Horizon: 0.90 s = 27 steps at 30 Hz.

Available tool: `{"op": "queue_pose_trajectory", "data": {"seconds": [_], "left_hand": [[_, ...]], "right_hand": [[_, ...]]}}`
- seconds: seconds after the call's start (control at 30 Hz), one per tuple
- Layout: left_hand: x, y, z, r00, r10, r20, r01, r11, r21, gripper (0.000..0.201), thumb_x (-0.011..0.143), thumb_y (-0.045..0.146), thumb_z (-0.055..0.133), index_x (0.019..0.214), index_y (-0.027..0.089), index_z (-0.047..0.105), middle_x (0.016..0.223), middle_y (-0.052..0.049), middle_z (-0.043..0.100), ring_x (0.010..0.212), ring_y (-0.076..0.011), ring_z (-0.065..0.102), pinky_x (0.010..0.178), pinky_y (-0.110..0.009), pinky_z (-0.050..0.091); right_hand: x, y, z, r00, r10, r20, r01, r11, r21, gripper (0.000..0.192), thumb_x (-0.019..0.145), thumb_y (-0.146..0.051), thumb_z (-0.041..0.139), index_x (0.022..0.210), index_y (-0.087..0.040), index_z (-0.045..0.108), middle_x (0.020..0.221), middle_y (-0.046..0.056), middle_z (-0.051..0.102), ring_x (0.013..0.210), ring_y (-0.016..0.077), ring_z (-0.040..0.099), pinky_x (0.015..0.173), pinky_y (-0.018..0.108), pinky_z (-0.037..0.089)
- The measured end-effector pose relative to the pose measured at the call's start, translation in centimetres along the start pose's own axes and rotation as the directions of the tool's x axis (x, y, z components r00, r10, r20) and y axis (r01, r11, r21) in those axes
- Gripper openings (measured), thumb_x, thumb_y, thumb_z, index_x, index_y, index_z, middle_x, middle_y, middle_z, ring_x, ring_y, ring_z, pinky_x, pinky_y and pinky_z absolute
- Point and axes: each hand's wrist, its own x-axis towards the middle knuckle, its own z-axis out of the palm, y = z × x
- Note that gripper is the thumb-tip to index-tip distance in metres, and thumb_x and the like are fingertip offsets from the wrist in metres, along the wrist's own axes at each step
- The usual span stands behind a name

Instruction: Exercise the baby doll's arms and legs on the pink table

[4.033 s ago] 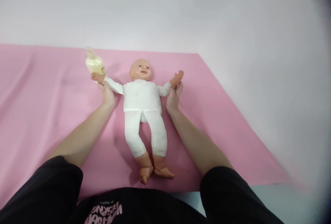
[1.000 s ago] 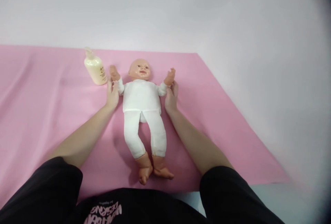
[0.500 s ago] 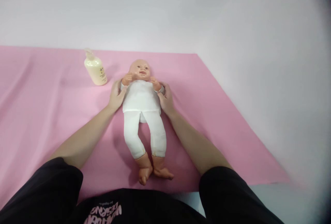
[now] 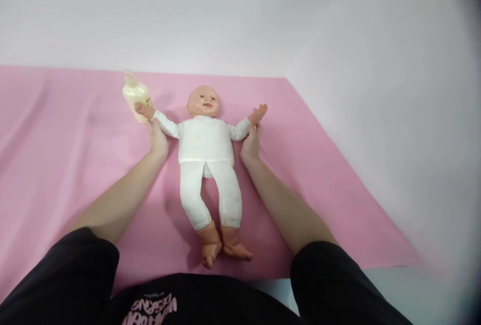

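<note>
A baby doll [image 4: 206, 139] in a white top and trousers lies on its back, its head away from me and its bare feet towards me. Both its arms are spread out to the sides. My left hand [image 4: 158, 140] grips the doll's arm on the left close to its wrist. On the other side, my right hand [image 4: 252, 140] holds the opposite forearm near the wrist. The doll's sleeves and arms partly hide my fingers.
A pale yellow pump bottle [image 4: 136, 93] stands behind the doll's hand on the left, partly covered by it. Pink cloth [image 4: 319, 190] covers the table, with folds at the left. A pale wall or floor [image 4: 240, 14] lies beyond its edge.
The doll's arms have gone from bent in by its chest to stretched outwards. My hands have moved apart with them, and the doll's left-side hand now overlaps the bottle.
</note>
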Motion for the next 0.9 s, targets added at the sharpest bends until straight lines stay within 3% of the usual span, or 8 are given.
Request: {"op": "queue_pose_trajectory", "data": {"seconds": [0.17,0.27,0.4,0.47,0.53,0.7,0.8,0.9], "left_hand": [[-1.9,2.1,0.6,0.959,0.207,0.192,-0.236,0.961,0.144,0.055,0.1,0.068,0.05,0.14,0.03,0.05,0.149,-0.01,0.056,0.149,-0.0256,0.046,0.126,-0.044,0.037],[-2.7,3.0,1.0,0.892,0.297,0.34,-0.393,0.882,0.261,0.058,0.099,0.068,0.051,0.136,0.025,0.056,0.135,-0.013,0.063,0.137,-0.0292,0.055,0.12,-0.05,0.041],[-2.7,3.2,1.2,0.774,0.346,0.53,-0.585,0.711,0.39,0.06,0.097,0.066,0.056,0.137,0.022,0.06,0.128,-0.015,0.067,0.125,-0.0334,0.059,0.116,-0.058,0.041],[-2.7,3.2,1.2,0.754,0.346,0.559,-0.61,0.683,0.4,0.06,0.096,0.065,0.057,0.137,0.021,0.06,0.128,-0.015,0.067,0.125,-0.034,0.059,0.116,-0.058,0.041],[-2.6,3.2,1.2,0.78,0.351,0.519,-0.577,0.724,0.378,0.059,0.097,0.065,0.056,0.137,0.022,0.059,0.129,-0.015,0.066,0.125,-0.0329,0.059,0.116,-0.057,0.042],[-2.6,3.1,1.1,0.907,0.295,0.3,-0.365,0.906,0.214,0.06,0.098,0.069,0.052,0.139,0.025,0.053,0.141,-0.014,0.06,0.142,-0.0283,0.052,0.124,-0.048,0.037],[-2.2,2.6,0.9,0.959,0.22,0.178,-0.246,0.96,0.136,0.057,0.097,0.069,0.053,0.139,0.03,0.05,0.149,-0.011,0.055,0.151,-0.0256,0.043,0.129,-0.044,0.031],[-1.1,1.2,0.3,0.99,0.117,0.08,-0.123,0.99,0.074,0.051,0.1,0.066,0.048,0.139,0.034,0.046,0.155,-0.007,0.051,0.152,-0.0237,0.044,0.128,-0.044,0.035]], "right_hand": [[-1.2,-1.4,0.5,0.978,-0.11,0.177,0.119,0.992,-0.045,0.035,0.09,-0.04,0.056,0.123,-0.029,0.052,0.118,0.004,0.063,0.109,0.0218,0.063,0.097,0.042,0.055],[-2.0,-2.3,0.8,0.942,-0.152,0.298,0.185,0.979,-0.087,0.037,0.088,-0.035,0.059,0.124,-0.03,0.055,0.123,0.004,0.065,0.112,0.0227,0.063,0.1,0.042,0.053],[-2.5,-2.8,1.0,0.88,-0.224,0.419,0.331,0.922,-0.201,0.037,0.082,-0.026,0.061,0.119,-0.03,0.063,0.121,0.003,0.068,0.118,0.0258,0.06,0.11,0.049,0.047],[-2.5,-2.7,1.0,0.86,-0.249,0.446,0.377,0.898,-0.228,0.037,0.081,-0.023,0.06,0.117,-0.031,0.065,0.12,0.003,0.069,0.119,0.0261,0.06,0.113,0.05,0.045],[-2.4,-2.6,1.0,0.867,-0.24,0.437,0.363,0.905,-0.223,0.038,0.081,-0.022,0.06,0.118,-0.03,0.064,0.121,0.003,0.068,0.118,0.0256,0.06,0.113,0.05,0.046],[-2.3,-2.4,1.0,0.905,-0.193,0.378,0.261,0.956,-0.137,0.039,0.088,-0.031,0.061,0.127,-0.03,0.055,0.129,0.005,0.064,0.122,0.0244,0.06,0.112,0.048,0.047],[-2.1,-2.2,0.9,0.934,-0.178,0.309,0.213,0.974,-0.082,0.038,0.092,-0.037,0.058,0.128,-0.031,0.051,0.13,0.005,0.062,0.12,0.0227,0.06,0.108,0.045,0.05],[-1.6,-1.5,0.5,0.963,-0.143,0.227,0.162,0.984,-0.069,0.037,0.093,-0.041,0.055,0.128,-0.032,0.049,0.126,0.004,0.06,0.119,0.0221,0.059,0.105,0.045,0.051]]}}
